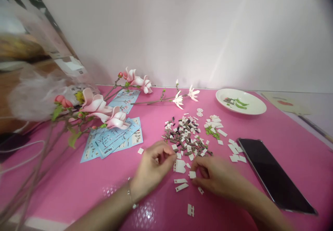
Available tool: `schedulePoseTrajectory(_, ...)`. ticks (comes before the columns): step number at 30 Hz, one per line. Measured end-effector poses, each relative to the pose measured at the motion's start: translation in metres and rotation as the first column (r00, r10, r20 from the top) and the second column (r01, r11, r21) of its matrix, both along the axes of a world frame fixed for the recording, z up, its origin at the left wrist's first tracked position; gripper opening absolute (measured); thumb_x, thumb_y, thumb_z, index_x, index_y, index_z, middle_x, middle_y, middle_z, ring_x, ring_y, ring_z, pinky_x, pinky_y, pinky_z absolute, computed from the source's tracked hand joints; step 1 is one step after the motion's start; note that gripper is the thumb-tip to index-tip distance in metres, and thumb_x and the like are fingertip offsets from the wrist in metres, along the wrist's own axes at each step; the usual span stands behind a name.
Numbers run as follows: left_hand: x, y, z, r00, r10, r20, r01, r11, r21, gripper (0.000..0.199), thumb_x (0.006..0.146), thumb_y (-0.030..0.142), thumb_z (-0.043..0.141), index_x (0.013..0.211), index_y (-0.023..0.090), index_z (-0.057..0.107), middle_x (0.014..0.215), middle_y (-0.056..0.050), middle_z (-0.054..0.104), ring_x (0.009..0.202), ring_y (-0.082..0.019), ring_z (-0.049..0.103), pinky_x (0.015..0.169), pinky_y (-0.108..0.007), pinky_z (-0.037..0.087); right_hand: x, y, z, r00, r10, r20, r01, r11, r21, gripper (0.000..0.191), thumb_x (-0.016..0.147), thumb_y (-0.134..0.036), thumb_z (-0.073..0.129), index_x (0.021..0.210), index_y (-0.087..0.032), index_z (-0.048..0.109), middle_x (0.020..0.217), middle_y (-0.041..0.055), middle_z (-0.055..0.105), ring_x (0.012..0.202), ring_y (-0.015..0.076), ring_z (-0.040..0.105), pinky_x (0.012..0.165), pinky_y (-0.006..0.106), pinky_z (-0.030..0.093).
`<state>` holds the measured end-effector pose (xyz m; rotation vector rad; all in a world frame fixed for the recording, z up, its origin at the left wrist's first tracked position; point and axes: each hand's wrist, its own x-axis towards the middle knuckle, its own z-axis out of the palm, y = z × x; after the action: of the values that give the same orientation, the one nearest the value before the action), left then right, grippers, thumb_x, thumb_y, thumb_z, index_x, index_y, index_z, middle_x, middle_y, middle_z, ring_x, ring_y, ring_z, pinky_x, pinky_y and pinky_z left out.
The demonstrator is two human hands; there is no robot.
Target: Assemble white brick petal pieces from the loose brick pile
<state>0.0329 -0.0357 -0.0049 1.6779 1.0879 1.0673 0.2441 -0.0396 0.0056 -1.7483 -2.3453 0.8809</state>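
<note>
Where the plate curves, green pieces lie.

You are getting a moderately bright picture, with soft light washing over the pale wall and a faint diagonal streak brightening its right side. Small speckled reflections are glinting on the pink tabletop near the bottom, and you are seeing a dull sheen on the dark phone. The left edge is smearing and stretching, the clear plastic there looking blurred. The upper right corner is darkening, and fine detail in the small pieces is looking soft.
</note>
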Motion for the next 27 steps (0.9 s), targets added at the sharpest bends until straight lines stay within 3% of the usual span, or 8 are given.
schedulePoseTrajectory(3, 0.003, -0.004, 0.001, 0.935, -0.2, -0.293, 0.253, 0.955, 0.153, 0.006, 0.083, 0.016, 0.061, 0.082, 0.017, 0.066, 0.086, -0.006, 0.063, 0.087, -0.019, 0.054, 0.08, -0.033, 0.041, 0.001, 0.0, -0.003, 1.0, 0.013, 0.0, -0.013, 1.0, 0.004, 0.011, 0.07, -0.02, 0.061, 0.08, -0.024, 0.065, 0.062, -0.0037, 0.057, 0.055, 0.0101, 0.044, 0.051, 0.022, 0.022)
schedulePoseTrajectory(6, 0.005, -0.005, 0.0, 0.813, -0.299, -0.499, 0.44, 0.877, 0.192, 0.01, 0.081, 0.02, 0.063, 0.09, 0.018, 0.065, 0.1, -0.005, 0.062, 0.095, -0.021, 0.051, 0.086, -0.035, 0.039, 0.002, -0.001, -0.004, 1.0, 0.02, -0.02, -0.02, 1.0, -0.003, 0.015, 0.069, -0.019, 0.061, 0.082, -0.024, 0.066, 0.063, -0.0037, 0.058, 0.055, 0.01, 0.045, 0.051, 0.022, 0.022)
schedulePoseTrajectory(11, 0.006, -0.004, -0.003, 0.742, -0.304, -0.597, 0.503, 0.842, 0.196, 0.004, 0.079, 0.021, 0.062, 0.08, 0.018, 0.06, 0.1, -0.002, 0.061, 0.093, -0.019, 0.05, 0.084, -0.033, 0.037, 0.001, -0.001, -0.003, 1.0, 0.01, -0.022, -0.01, 1.0, 0.009, 0.02, 0.066, -0.013, 0.058, 0.08, -0.025, 0.066, 0.061, -0.0037, 0.058, 0.054, 0.0105, 0.045, 0.051, 0.023, 0.022)
schedulePoseTrajectory(20, 0.004, -0.003, 0.001, 0.782, -0.238, -0.577, 0.438, 0.867, 0.237, 0.006, 0.073, 0.013, 0.059, 0.071, 0.018, 0.056, 0.086, -0.002, 0.062, 0.083, -0.018, 0.052, 0.079, -0.033, 0.035, -0.001, 0.001, -0.007, 0.995, 0.003, -0.104, -0.005, 1.0, -0.023, 0.014, 0.068, -0.016, 0.058, 0.078, -0.023, 0.064, 0.059, -0.0037, 0.057, 0.052, 0.0107, 0.046, 0.049, 0.022, 0.025)
schedulePoseTrajectory(23, 0.0, -0.002, 0.007, 0.895, -0.137, -0.425, 0.285, 0.909, 0.306, 0.005, 0.076, 0.017, 0.059, 0.072, 0.019, 0.057, 0.082, -0.004, 0.062, 0.079, -0.019, 0.054, 0.076, -0.034, 0.036, 0.001, 0.002, -0.004, 0.994, -0.027, -0.103, 0.025, 0.999, -0.022, 0.008, 0.072, -0.018, 0.057, 0.076, -0.023, 0.063, 0.059, -0.0038, 0.058, 0.053, 0.0108, 0.048, 0.049, 0.021, 0.026)
schedulePoseTrajectory(25, -0.004, -0.001, 0.009, 0.966, -0.017, -0.258, 0.114, 0.923, 0.367, 0.007, 0.08, 0.018, 0.056, 0.074, 0.019, 0.057, 0.077, -0.004, 0.061, 0.076, -0.019, 0.054, 0.073, -0.033, 0.037, 0.001, 0.003, 0.0, 0.995, -0.051, -0.089, 0.049, 0.999, -0.023, 0.008, 0.074, -0.018, 0.056, 0.075, -0.022, 0.063, 0.059, -0.0039, 0.058, 0.054, 0.0108, 0.049, 0.049, 0.021, 0.028)
schedulePoseTrajectory(27, -0.008, 0.002, 0.008, 0.992, 0.098, -0.08, -0.06, 0.92, 0.387, 0.011, 0.085, 0.019, 0.052, 0.075, 0.019, 0.057, 0.073, -0.004, 0.059, 0.074, -0.019, 0.053, 0.071, -0.032, 0.038, 0.0, 0.004, 0.004, 0.995, -0.056, -0.085, 0.055, 0.998, -0.018, 0.01, 0.074, -0.017, 0.055, 0.074, -0.022, 0.063, 0.058, -0.0041, 0.058, 0.054, 0.0107, 0.05, 0.05, 0.021, 0.029)
